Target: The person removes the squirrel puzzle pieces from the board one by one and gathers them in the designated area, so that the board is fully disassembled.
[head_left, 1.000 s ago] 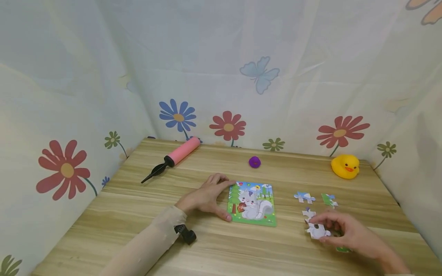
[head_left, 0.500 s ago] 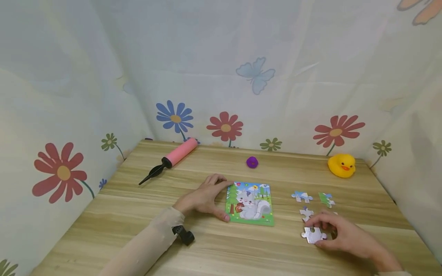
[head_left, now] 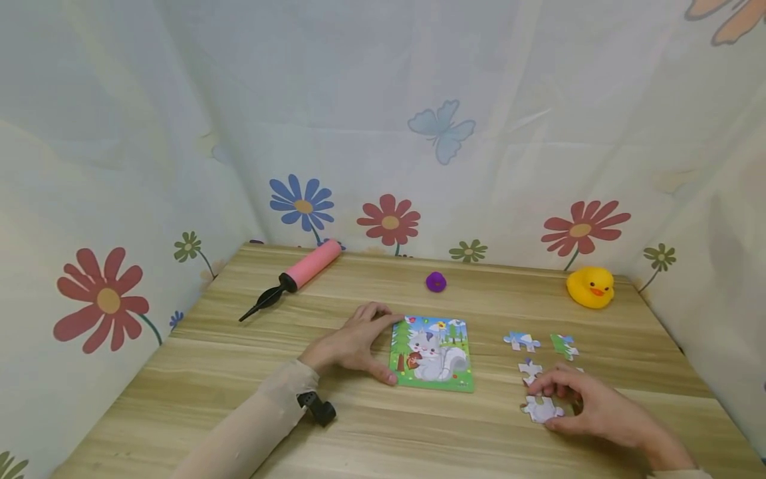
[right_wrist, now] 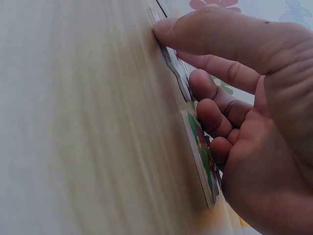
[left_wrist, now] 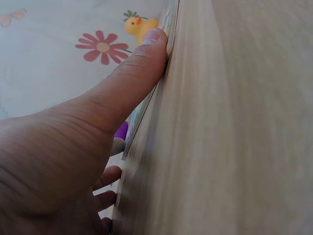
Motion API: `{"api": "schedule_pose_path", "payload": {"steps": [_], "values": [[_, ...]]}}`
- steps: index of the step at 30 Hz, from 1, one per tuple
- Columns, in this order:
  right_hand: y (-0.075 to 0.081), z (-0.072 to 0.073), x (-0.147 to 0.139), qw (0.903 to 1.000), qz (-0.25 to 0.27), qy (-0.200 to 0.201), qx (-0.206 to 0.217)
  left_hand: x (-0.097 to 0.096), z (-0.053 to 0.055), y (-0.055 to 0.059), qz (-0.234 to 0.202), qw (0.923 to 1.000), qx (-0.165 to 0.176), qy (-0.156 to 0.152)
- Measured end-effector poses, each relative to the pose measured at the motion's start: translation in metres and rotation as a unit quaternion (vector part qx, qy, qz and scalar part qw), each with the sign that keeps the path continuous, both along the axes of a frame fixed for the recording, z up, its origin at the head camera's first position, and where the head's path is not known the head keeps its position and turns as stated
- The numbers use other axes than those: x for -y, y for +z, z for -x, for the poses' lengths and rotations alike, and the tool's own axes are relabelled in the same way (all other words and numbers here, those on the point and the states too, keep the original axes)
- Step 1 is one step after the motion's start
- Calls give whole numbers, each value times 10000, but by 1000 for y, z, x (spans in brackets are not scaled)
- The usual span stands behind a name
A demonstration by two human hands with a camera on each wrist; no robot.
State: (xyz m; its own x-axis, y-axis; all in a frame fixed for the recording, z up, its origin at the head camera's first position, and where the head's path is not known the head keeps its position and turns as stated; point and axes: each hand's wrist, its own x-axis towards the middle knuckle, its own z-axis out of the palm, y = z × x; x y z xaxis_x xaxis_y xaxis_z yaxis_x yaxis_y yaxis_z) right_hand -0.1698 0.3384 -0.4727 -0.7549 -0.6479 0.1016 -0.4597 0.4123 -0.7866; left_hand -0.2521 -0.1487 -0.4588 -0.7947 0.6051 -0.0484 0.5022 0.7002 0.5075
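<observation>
right hand [head_left: 601,407] | grey puzzle piece [head_left: 542,411] | between thumb and forefinger

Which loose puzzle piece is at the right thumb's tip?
The nearer grey piece: the right hand has its thumb at its edge. The farther grey piece, blue piece and green piece lie farther back.

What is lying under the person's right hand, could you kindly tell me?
Under the right hand, the right wrist view shows a flat green-and-reddish jigsaw piece. A pale grey, knobbed jigsaw piece peeks out at the fingers. Anything else there would be covered.
</observation>
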Motion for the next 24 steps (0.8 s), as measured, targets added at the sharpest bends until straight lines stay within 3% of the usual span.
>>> {"api": "schedule_pose_path", "payload": {"steps": [11,18,24], "values": [[1,-1,1,10000,-25,-64,20,0,0,1,-25,10000,33,-3],[5,-2,2,9988,0,-393,285,0,0,-1,-58,10000,27,-20],[12,-4,2,9972,147,-733,73,1,0,-1,-80,9999,-9,-60]]}}
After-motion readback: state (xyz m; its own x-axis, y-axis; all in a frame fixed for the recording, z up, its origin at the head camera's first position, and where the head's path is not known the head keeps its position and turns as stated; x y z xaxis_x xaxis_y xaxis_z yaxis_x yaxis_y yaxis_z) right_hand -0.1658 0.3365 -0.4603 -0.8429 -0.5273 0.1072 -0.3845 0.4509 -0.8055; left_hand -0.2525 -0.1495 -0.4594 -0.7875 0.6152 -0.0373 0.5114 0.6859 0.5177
